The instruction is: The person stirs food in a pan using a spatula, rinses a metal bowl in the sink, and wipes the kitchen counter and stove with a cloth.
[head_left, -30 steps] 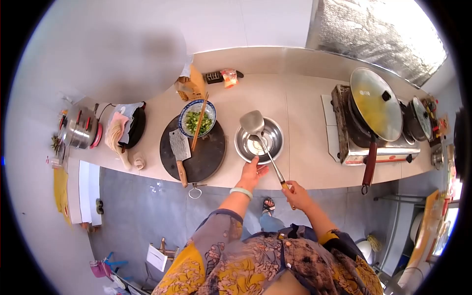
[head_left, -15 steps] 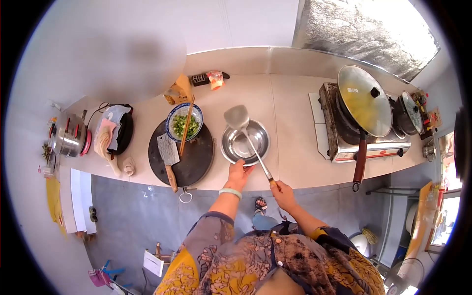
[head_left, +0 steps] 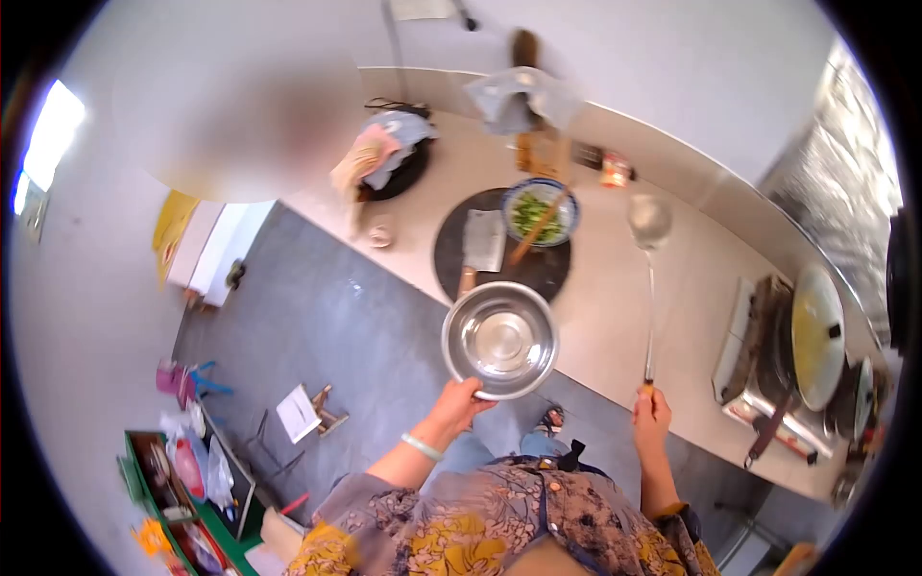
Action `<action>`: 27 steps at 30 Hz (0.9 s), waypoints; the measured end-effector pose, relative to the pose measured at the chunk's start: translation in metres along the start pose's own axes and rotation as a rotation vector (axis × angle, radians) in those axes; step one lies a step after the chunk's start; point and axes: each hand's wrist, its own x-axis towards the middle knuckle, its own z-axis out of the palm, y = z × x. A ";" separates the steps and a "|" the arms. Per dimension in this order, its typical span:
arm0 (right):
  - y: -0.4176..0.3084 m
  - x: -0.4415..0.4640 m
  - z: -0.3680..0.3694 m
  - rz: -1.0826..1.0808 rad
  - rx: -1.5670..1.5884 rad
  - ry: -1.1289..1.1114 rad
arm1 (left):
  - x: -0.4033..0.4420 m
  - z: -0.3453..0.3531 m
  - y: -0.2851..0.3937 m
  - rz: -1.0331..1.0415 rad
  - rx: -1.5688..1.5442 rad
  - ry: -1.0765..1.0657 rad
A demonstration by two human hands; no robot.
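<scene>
My left hand (head_left: pixel 459 405) grips the near rim of a steel bowl (head_left: pixel 501 340), lifted in front of the counter edge; only a shiny inside shows in it. My right hand (head_left: pixel 652 415) is closed round the handle of a metal spatula (head_left: pixel 650 226), whose blade points away over the counter. Beyond the bowl lies a round dark chopping board (head_left: pixel 451 240) with a cleaver (head_left: pixel 484 240) on it. A blue-rimmed bowl of chopped greens (head_left: pixel 535 217) stands at the board's far side, chopsticks (head_left: pixel 538 228) laid across it.
On the right, a gas stove (head_left: pixel 768 403) carries a pan with a glass lid (head_left: pixel 818 336), its handle jutting over the front edge. A dark pan with cloths (head_left: pixel 384 158) sits at the back left. Below are a small stool (head_left: pixel 327 411) and a green shelf (head_left: pixel 144 480).
The view has swung left. My left hand has lifted the steel bowl off the counter and moved it left. The spatula is now apart from the bowl, to its right.
</scene>
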 end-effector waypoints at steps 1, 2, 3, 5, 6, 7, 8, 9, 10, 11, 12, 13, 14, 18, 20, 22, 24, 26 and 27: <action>0.001 -0.002 0.009 -0.004 0.010 -0.023 | -0.008 -0.028 -0.002 0.014 -0.070 0.015; -0.001 -0.005 0.020 -0.007 0.016 -0.041 | -0.018 -0.055 -0.004 0.048 -0.157 0.044; -0.005 -0.010 0.033 -0.011 0.012 -0.068 | -0.029 -0.078 -0.003 0.079 -0.243 0.068; -0.014 -0.022 0.065 -0.020 0.004 -0.107 | -0.048 -0.115 0.002 0.139 -0.366 0.112; -0.016 -0.027 0.083 -0.039 0.000 -0.146 | -0.062 -0.130 0.007 0.170 -0.404 0.136; -0.022 -0.031 0.103 -0.040 -0.010 -0.199 | -0.075 -0.142 0.015 0.201 -0.442 0.159; -0.029 -0.037 0.124 -0.041 -0.022 -0.251 | -0.088 -0.152 0.025 0.237 -0.473 0.153; -0.035 -0.042 0.146 -0.045 -0.035 -0.302 | -0.090 -0.171 0.030 0.266 -0.512 0.136; -0.036 -0.046 0.171 -0.062 -0.065 -0.343 | -0.093 -0.191 0.033 0.295 -0.550 0.117; -0.043 -0.055 0.196 -0.017 -0.052 -0.386 | -0.097 -0.212 0.037 0.321 -0.589 0.097; -0.054 -0.065 0.226 0.024 -0.041 -0.428 | -0.098 -0.230 0.046 0.336 -0.620 0.149; -0.063 -0.076 0.255 0.069 -0.036 -0.470 | -0.098 -0.253 0.055 0.372 -0.633 0.135; -0.058 -0.080 0.283 0.000 -0.079 -0.497 | -0.097 -0.273 0.062 0.406 -0.649 0.128; -0.051 -0.099 0.404 0.014 -0.115 -0.694 | -0.112 -0.345 0.099 0.509 -0.641 0.087; -0.052 -0.107 0.464 0.059 -0.115 -0.801 | -0.115 -0.371 0.125 0.540 -0.635 0.103; -0.060 -0.116 0.517 0.087 -0.188 -0.889 | -0.116 -0.380 0.154 0.564 -0.657 0.147; -0.070 -0.123 0.569 0.081 -0.270 -0.988 | -0.095 -0.402 0.170 0.552 -0.663 0.110; -0.073 -0.125 0.617 0.079 -0.354 -1.089 | -0.073 -0.416 0.192 0.536 -0.674 0.066; -0.093 -0.134 0.639 0.111 -0.350 -1.100 | -0.059 -0.424 0.200 0.512 -0.673 0.125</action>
